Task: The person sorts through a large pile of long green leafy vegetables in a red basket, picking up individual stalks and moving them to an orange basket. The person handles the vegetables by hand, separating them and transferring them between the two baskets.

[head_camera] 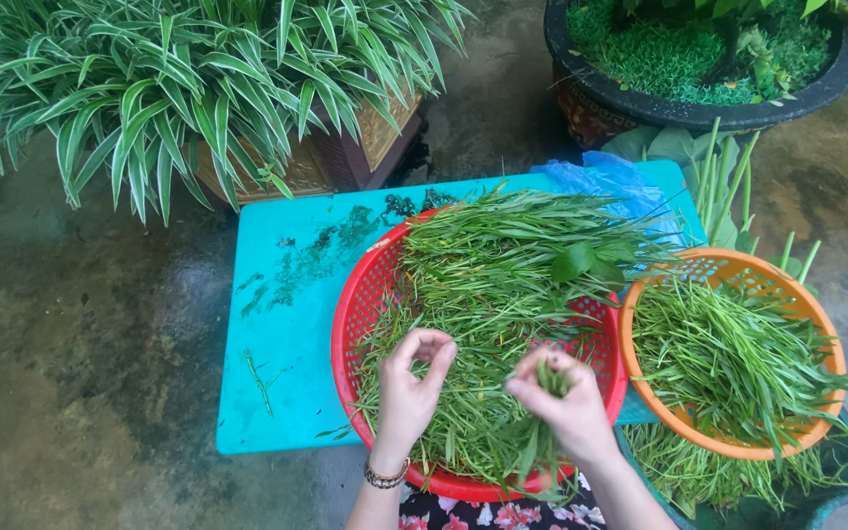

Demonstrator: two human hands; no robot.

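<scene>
- While the right hand (pixel 569 407) pinches a small bunch of green stems (pixel 548 385) between thumb and fingertips, the left hand (pixel 410 393) hovers just beside it, fingers curled, half open, holding nothing that shows.
- Both hands sit over the near edge of the red basket (pixel 360 294), heaped with greens (pixel 488 285).
- Held stems run roughly upright, tips poking above the fingers, leaves trailing down toward the rim.
- To do this well, I judge: keep the pinch low on the stems, draw them along their length, not across the pile, so leaves don't tear.
- Heaped greens lie mostly with long axes slanting from near left to far right.
- Orange basket (pixel 660 294) of greens touches the red one at right.
- Turquoise surface (pixel 277 363) carries the red basket; a blue bag (pixel 606 177) lies behind.
- Potted plants stand beyond.
</scene>
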